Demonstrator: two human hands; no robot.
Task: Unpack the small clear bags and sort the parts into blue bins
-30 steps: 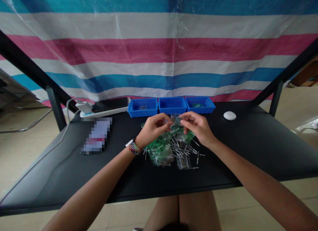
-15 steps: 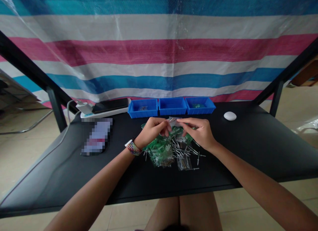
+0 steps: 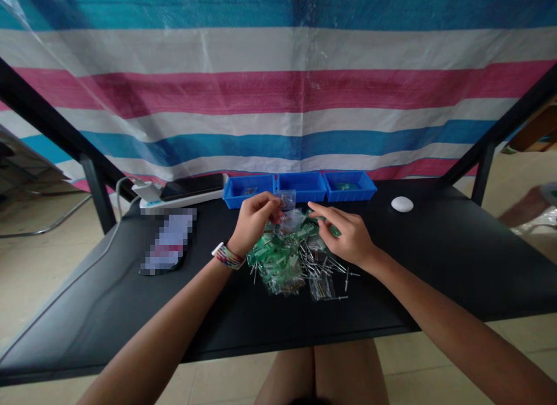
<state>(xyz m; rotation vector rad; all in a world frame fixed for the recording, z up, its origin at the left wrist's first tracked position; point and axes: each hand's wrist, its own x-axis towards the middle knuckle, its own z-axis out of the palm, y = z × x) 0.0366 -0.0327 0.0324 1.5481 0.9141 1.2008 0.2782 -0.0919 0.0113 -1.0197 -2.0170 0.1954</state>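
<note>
My left hand (image 3: 256, 219) pinches a small clear plastic bag (image 3: 286, 199) by its left side, just in front of the blue bins. What lies inside the bag is too small to make out. My right hand (image 3: 343, 228) is apart from the bag, with its index finger stretched out and nothing held. Under both hands spreads a pile of green plastic pieces (image 3: 276, 260) in clear bags. Loose metal blind rivets (image 3: 313, 260) lie on its right side, and a small bag of brass-coloured pins (image 3: 321, 288) rests at the front.
Three blue bins (image 3: 300, 187) stand in a row at the back; the outer two hold small items. A power strip (image 3: 187, 199) with a dark phone, a blurred-out phone (image 3: 169, 242) and a cable are at left. A white mouse (image 3: 402, 204) sits right. Another person's arm (image 3: 524, 208) shows at far right.
My right hand has let go of the small bag, and its fingers have opened. The left hand has shifted slightly left and up with the bag. Another person's arm has appeared at far right.
</note>
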